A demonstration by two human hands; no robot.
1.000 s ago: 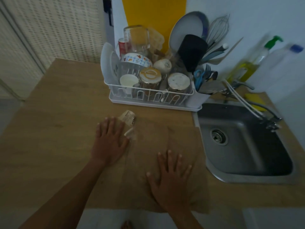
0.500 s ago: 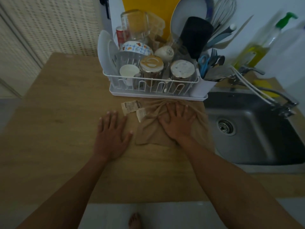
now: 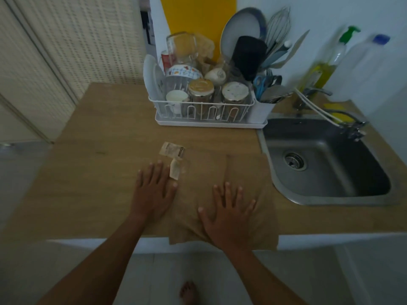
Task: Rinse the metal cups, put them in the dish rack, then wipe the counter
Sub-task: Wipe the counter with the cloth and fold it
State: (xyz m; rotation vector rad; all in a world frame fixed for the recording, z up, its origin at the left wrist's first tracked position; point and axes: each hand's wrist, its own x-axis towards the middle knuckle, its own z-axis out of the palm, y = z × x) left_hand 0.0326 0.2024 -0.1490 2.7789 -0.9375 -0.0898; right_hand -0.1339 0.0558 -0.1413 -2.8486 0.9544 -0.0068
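Right hand [image 3: 226, 213] pulled back — flat, fingers spread, on cloth [image 3: 220, 186] | left hand [image 3: 152, 192] flat on counter [image 3: 99, 172]

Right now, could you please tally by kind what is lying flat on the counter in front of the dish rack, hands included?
Hands: 2, the left hand and the right hand, both palm down
Cloth: 1, brown, under the right hand
Paper labels: 2, one nearer the dish rack, one by the left hand
Total: 5
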